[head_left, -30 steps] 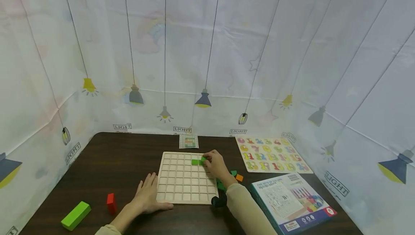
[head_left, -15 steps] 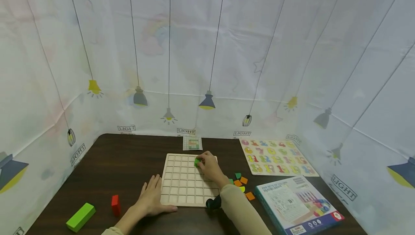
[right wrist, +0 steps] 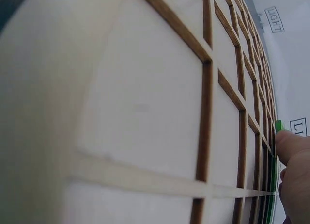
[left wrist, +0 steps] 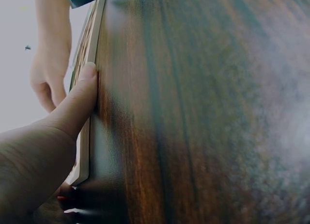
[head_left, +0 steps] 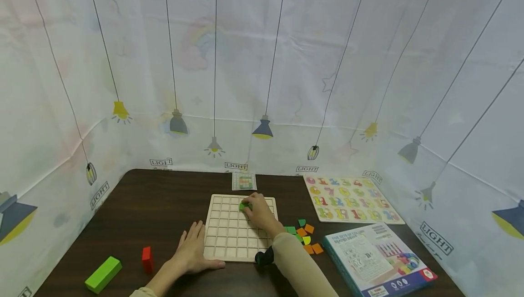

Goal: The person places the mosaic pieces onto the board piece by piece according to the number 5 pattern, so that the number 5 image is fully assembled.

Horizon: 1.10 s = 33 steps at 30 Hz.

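A light wooden grid board [head_left: 225, 241] lies on the dark table. My left hand [head_left: 191, 248] rests against its front left corner with fingers stretched out; in the left wrist view its thumb [left wrist: 80, 95] lies along the board's edge. Over the upper middle of the board, my right hand [head_left: 260, 213] pinches a small green tile [head_left: 242, 207], mostly covered by the fingers. The right wrist view shows a green piece [right wrist: 278, 125] at the fingertips and more green low along the grid beneath the hand.
Loose green, orange [head_left: 317, 248] and yellow [head_left: 306, 240] pieces lie right of the board. Further right are a boxed set [head_left: 378, 258] and a number puzzle board [head_left: 354, 199]. A pattern card [head_left: 244, 182] lies behind. Green [head_left: 103, 275] and red [head_left: 148, 259] blocks stand left.
My right hand has moved left across the board's upper rows with the green tile. More loose pieces show beside the sleeve. My left hand stays in place; the head view has shifted slightly.
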Available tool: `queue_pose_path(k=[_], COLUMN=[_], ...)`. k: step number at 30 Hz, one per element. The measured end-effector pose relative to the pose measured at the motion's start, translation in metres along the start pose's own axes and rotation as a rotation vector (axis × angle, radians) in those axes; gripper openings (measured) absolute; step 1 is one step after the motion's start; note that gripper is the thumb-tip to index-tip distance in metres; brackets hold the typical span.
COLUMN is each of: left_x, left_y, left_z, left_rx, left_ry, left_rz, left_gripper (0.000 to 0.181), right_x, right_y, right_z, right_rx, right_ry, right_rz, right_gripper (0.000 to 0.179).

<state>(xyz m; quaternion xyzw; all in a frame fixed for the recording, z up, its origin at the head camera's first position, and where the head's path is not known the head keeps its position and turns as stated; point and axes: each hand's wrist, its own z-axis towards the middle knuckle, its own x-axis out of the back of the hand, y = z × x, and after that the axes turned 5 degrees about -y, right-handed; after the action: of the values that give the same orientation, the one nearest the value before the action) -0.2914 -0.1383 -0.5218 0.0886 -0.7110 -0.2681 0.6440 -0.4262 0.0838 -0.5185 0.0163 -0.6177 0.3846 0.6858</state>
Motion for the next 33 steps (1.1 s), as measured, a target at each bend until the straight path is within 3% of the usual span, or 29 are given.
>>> queue_pose_path(k=[15, 26, 33], left_x=[-0.003, -0.001, 0.000], left_y=[0.002, 0.001, -0.001], left_z=[-0.001, -0.002, -0.002], left_rx=[0.000, -0.004, -0.018], left_ry=[-0.022, -0.013, -0.002], left_rz=[0.008, 0.021, 0.011], left_gripper=[0.126, 0.126, 0.127], right_x=[-0.005, -0.004, 0.007], right_y=[0.008, 0.006, 0.006], right_z=[-0.006, -0.008, -0.013], right_rx=[0.026, 0.026, 0.008], right_ry=[0.004, 0.058, 0.087], right_rz=[-0.058, -0.033, 0.040], right_gripper=[0.022, 0.025, 0.025])
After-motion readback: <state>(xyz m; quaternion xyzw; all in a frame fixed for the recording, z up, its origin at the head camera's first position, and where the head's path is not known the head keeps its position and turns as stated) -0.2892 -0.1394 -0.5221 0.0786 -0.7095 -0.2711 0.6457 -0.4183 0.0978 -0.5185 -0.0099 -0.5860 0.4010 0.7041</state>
